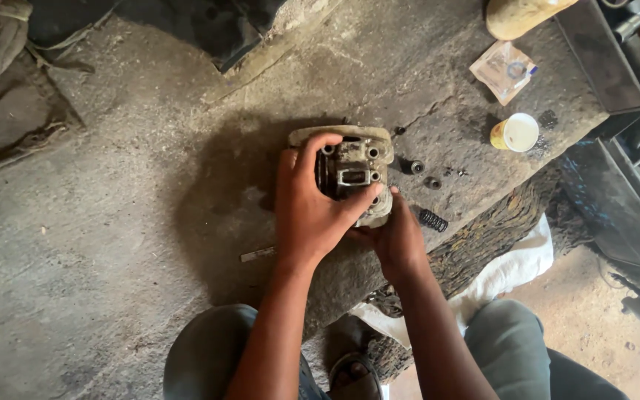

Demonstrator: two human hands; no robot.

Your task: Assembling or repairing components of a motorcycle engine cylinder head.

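Gripping the engine head (355, 174) from its left side, the left hand (311, 211) has fingers curled over the top and thumb pressed against the front. The right hand (396, 238) clasps the lower edge, fingers hidden beneath. The head sits on the slab (112, 222); a spring (432, 220), two small rings (424, 174) and a cup (515, 132) lie just to its right.

My rough concrete slab (112, 222) fills the frame's left and centre. On it: engine part (353, 172) (centre), 2 small rings (422, 174), spring (432, 220), cup (515, 132) and packet (503, 70), upper right.
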